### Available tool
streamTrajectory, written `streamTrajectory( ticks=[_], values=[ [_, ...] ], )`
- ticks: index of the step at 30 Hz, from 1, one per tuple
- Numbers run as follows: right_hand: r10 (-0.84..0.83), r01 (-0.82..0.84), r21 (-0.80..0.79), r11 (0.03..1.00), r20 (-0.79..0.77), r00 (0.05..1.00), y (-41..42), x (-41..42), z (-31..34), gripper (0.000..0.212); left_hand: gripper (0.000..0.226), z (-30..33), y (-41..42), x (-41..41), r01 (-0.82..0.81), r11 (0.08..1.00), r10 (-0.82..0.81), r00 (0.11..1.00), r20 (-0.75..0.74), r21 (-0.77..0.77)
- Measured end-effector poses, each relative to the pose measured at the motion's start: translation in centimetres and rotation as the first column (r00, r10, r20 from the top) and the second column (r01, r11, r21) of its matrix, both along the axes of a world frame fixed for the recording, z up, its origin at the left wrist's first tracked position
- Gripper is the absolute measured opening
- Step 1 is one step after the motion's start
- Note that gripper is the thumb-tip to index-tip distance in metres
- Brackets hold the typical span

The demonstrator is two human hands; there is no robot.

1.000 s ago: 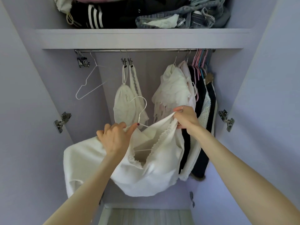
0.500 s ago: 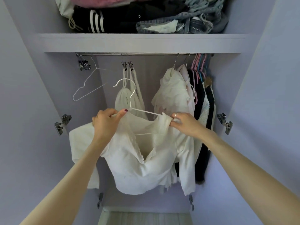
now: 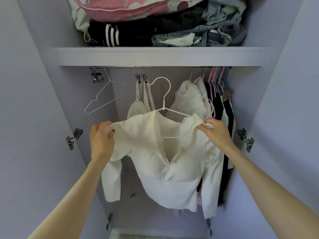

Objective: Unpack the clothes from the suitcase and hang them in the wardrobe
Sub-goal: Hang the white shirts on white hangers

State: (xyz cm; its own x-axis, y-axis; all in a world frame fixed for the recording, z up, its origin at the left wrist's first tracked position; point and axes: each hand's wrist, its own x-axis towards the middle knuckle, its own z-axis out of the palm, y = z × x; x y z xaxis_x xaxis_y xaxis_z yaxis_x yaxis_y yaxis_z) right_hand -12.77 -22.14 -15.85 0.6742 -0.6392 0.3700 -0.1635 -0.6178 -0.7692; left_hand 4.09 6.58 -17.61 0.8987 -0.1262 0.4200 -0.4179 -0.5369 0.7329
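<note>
- Your left hand (image 3: 101, 140) has its fingers (image 3: 110, 130) curled around the left shoulder of the white top (image 3: 164, 163); your right hand (image 3: 216, 131) pinches the right shoulder, fingers (image 3: 208, 125) bunching the fabric, a ring on one of them.
- The white top sits on a white wire hanger (image 3: 165, 104) held up in front of the open wardrobe (image 3: 34, 100). Its hook rises toward 12 o'clock and stops just below the rail (image 3: 164, 67), not on it.
- A small label shows inside the neck of the top, but it is too small to read.
- At 11 o'clock from the hook, two clip hangers (image 3: 141, 78) hold a pale lacy garment (image 3: 139, 106), partly behind the top.
- At 1 o'clock, a white garment (image 3: 188, 99) hangs from the rail, close beside the hook; further toward 2 o'clock come pink and blue hangers (image 3: 215, 76) with dark clothes (image 3: 219, 107), packed tight against the right wall.
- At 10 o'clock, an empty white hanger (image 3: 103, 99) hangs tilted, with a cluster of metal clips (image 3: 96, 77) beside it.
- At 12 o'clock, above the rail, the shelf (image 3: 160, 56) carries folded clothes: a black piece with white stripes (image 3: 112, 35), denim (image 3: 198, 37) and a pink patterned bundle (image 3: 131, 9).
- Door hinges (image 3: 73, 138) sit at 9 and 3 o'clock on the side walls.
</note>
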Motion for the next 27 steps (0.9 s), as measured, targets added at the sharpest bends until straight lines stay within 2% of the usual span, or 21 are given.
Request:
streamTrajectory(
  ticks=[3, 7, 10, 14, 16, 18, 19, 21, 22, 24, 25, 27],
  values=[
    [-0.141, 0.141, -0.07, 0.988, 0.001, 0.99, -0.3, 0.1, 0.3, 0.031, 0.023, 0.8, 0.1, 0.1, -0.047, 0.989, 0.043, 0.998, -0.037, -0.137],
    [-0.246, 0.236, -0.213, 0.948, -0.02, 0.969, -0.8, 0.1, 0.5, 0.044, 0.024, 0.7, 0.0, -0.1, -0.018, 0.987, 0.014, 1.0, -0.026, -0.157],
    [-0.275, 0.264, -0.16, 0.951, -0.055, 0.96, -1.3, -0.3, 0.4, 0.041, 0.026, 0.4, 0.3, 0.4, -0.047, 0.987, 0.039, 0.998, -0.055, -0.152],
    [-0.312, 0.309, -0.044, 0.95, -0.083, 0.946, -1.9, -1.6, 0.6, 0.031, 0.029, -0.5, 1.9, 1.2, -0.213, 0.97, 0.195, 0.969, -0.152, -0.116],
    [-0.292, 0.291, -0.022, 0.957, -0.063, 0.954, -1.8, -1.5, 0.7, 0.03, 0.035, -0.6, 1.5, 1.0, -0.242, 0.967, 0.225, 0.958, -0.175, -0.082],
    [-0.259, 0.259, -0.031, 0.965, -0.02, 0.966, -1.3, -1.1, 0.9, 0.031, 0.04, 0.2, 0.2, 0.5, -0.196, 0.979, 0.19, 0.978, -0.09, -0.053],
    [-0.24, 0.239, -0.061, 0.969, -0.007, 0.971, -0.9, -0.7, 1.0, 0.032, 0.04, 0.9, -0.4, 0.1, -0.152, 0.988, 0.152, 0.988, 0.001, -0.012],
    [-0.203, 0.203, -0.123, 0.971, 0.013, 0.979, 0.1, -0.1, 1.5, 0.032, 0.037, 2.3, -2.0, -0.7, -0.006, 0.984, -0.027, 0.983, 0.184, 0.177],
    [-0.186, 0.188, -0.134, 0.973, 0.027, 0.982, 0.5, 0.2, 1.7, 0.033, 0.035, 2.8, -2.8, -1.1, 0.074, 0.95, -0.143, 0.966, 0.213, 0.302],
    [-0.157, 0.163, -0.139, 0.977, 0.056, 0.986, 1.0, 0.6, 2.0, 0.036, 0.026, 3.2, -3.9, -1.6, 0.191, 0.87, -0.278, 0.952, 0.132, 0.454],
    [-0.137, 0.143, -0.145, 0.979, 0.053, 0.989, 1.0, 0.6, 2.2, 0.04, 0.022, 3.1, -4.2, -1.6, 0.222, 0.87, -0.288, 0.954, 0.089, 0.44],
    [-0.073, 0.076, -0.161, 0.984, 0.026, 0.997, 0.9, 0.2, 2.4, 0.04, 0.021, 2.7, -4.3, -1.3, 0.232, 0.919, -0.27, 0.959, 0.082, 0.319]
  ],
)
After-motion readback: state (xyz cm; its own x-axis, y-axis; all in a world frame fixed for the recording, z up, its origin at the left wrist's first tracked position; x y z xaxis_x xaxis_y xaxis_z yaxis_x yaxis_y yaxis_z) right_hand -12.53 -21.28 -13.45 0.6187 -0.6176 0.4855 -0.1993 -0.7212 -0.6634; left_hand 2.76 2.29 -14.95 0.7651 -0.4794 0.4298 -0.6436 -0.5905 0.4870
